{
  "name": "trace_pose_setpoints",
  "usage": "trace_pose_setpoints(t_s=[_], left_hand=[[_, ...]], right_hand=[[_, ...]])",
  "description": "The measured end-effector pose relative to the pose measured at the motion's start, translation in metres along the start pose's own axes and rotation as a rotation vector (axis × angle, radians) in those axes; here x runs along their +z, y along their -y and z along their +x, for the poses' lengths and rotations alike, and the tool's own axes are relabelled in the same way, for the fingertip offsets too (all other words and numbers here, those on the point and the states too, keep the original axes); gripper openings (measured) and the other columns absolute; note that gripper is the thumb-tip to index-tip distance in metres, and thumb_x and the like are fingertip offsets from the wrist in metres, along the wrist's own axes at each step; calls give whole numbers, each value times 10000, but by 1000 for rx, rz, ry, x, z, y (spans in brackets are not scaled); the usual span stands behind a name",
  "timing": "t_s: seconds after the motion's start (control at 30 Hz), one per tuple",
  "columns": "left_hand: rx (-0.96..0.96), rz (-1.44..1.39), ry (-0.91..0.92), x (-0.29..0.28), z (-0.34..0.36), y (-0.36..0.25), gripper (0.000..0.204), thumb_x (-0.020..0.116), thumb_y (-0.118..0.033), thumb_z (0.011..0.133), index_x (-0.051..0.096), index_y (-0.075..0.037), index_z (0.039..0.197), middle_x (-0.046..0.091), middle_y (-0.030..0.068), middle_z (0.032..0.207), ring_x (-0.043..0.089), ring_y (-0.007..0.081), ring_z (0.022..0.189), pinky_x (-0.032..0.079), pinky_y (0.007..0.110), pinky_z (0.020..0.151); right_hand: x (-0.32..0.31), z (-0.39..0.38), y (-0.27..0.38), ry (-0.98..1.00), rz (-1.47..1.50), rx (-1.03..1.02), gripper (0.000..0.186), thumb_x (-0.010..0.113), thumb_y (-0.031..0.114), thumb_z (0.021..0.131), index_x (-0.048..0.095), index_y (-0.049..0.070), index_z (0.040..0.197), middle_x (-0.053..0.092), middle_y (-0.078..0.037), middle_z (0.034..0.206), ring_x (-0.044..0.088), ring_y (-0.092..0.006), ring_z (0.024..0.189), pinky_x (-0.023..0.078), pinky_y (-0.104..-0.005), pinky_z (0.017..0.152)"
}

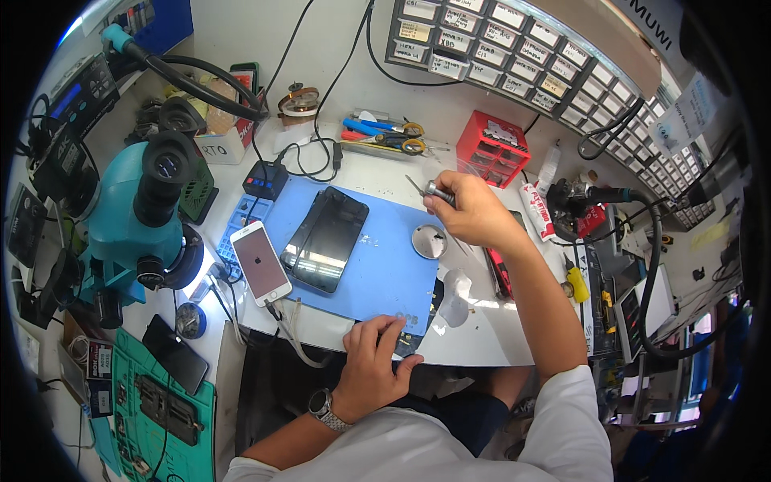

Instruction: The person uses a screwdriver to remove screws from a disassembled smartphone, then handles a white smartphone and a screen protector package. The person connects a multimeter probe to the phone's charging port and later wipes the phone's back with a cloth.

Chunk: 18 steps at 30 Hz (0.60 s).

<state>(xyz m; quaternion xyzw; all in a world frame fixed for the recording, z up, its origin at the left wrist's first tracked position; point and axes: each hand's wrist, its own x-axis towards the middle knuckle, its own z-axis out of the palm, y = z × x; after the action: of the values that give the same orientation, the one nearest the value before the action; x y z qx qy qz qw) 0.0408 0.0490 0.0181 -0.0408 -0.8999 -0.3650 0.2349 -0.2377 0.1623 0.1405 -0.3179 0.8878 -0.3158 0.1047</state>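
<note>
one metal tool (437, 192) juts leftward from the right grip (474, 210).

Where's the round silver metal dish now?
Head view, right of centre: the round silver metal dish sits at the right edge of the blue rectangular mat, below the right hand in the picture.

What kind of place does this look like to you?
Probably an electronics repair bench, likely for phones: a teal microscope stands at the left, a white phone and a larger dark-screened device lie out on the bench, and racks of small drawers line the wall.
</note>
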Motion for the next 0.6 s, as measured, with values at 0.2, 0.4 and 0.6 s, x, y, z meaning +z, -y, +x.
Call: trace_pose_setpoints(t_s=[0.2,0.4,0.6], left_hand=[[-15,-7,27,-1,3,-3,659,870,-292,895,641,36,1418,595,190,1342,564,374,1211,412,518,1050],[39,33,-7,4,10,0,709,918,-305,844,647,37,1402,593,199,1304,576,372,1182,432,503,1016],[2,-4,-34,-6,2,2,703,913,-314,865,640,20,1421,594,187,1328,578,373,1175,438,503,1032]], right_hand=[[31,80,16,-388,-467,-512,108,676,32,940,696,-3,1040,732,-189,999,701,-394,998,590,-502,854],[32,182,1,-457,-626,-692,140,659,39,910,720,8,1033,713,-203,1059,675,-392,1099,602,-499,924],[41,142,8,-480,-394,-470,170,692,9,908,759,-2,1063,714,-235,1130,659,-451,1148,570,-529,978]])
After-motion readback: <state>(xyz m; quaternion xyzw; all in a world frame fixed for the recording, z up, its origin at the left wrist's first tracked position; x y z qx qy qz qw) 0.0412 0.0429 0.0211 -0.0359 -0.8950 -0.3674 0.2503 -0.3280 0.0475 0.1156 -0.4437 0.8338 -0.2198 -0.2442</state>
